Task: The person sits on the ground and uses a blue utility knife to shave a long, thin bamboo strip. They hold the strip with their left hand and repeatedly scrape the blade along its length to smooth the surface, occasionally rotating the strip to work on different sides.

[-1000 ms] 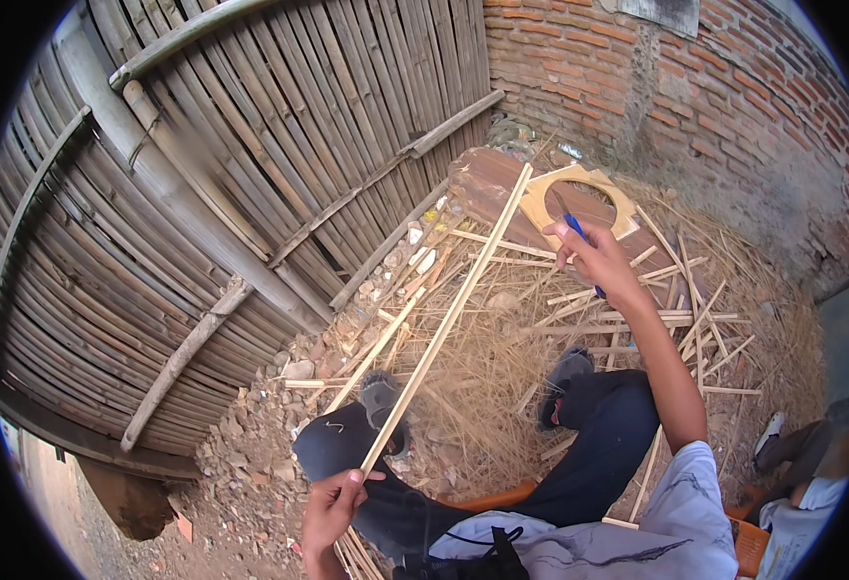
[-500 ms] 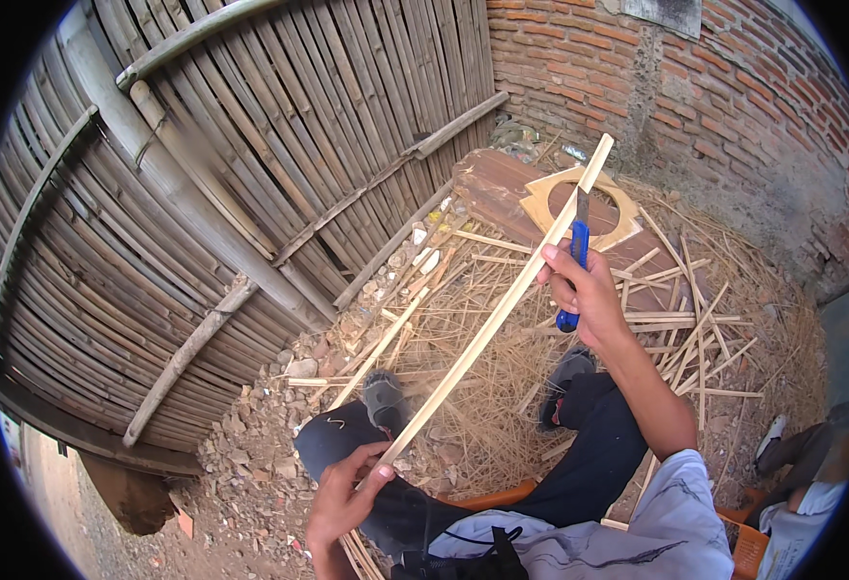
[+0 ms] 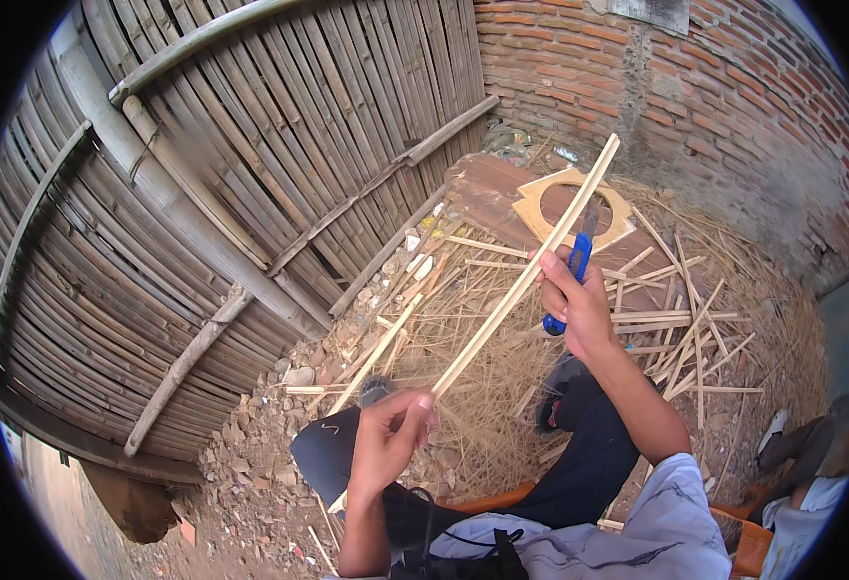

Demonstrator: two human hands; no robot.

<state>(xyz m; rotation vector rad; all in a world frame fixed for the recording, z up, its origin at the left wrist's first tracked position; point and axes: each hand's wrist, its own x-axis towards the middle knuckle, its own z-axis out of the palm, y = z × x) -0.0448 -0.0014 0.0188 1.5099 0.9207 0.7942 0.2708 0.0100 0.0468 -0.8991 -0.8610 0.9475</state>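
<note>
Both hands are on one long bamboo strip (image 3: 502, 304) that runs diagonally, low end near the lap, top end up by the brick wall (image 3: 733, 87).

Left hand (image 3: 386, 445) is curled around the lower part of the strip. Fingers wrapped, thumb pressed along the top of it, so it's a closed grip, not a loose one. A short bit of the strip pokes out below the hand.

Right hand (image 3: 574, 300) is further up the same strip. It's closed around the blue handle of a knife (image 3: 574, 271), with the blade pointing up and lying right against the strip. The fingers look like they're touching the strip too, but I can't tell if they actually pinch it or just rest on it.

Around that: the ground is covered in thin bamboo shavings (image 3: 502, 406) and a scatter of cut slats (image 3: 685, 329) off to the right. A wooden board (image 3: 487, 193) lies behind the hands with a flat cutout frame (image 3: 540, 208) with a round hole on top of it. A woven bamboo fence (image 3: 202, 193) fills the whole left side. The person's dark trousers (image 3: 589, 454) and a shoe (image 3: 555, 411) show below the hands.
</note>
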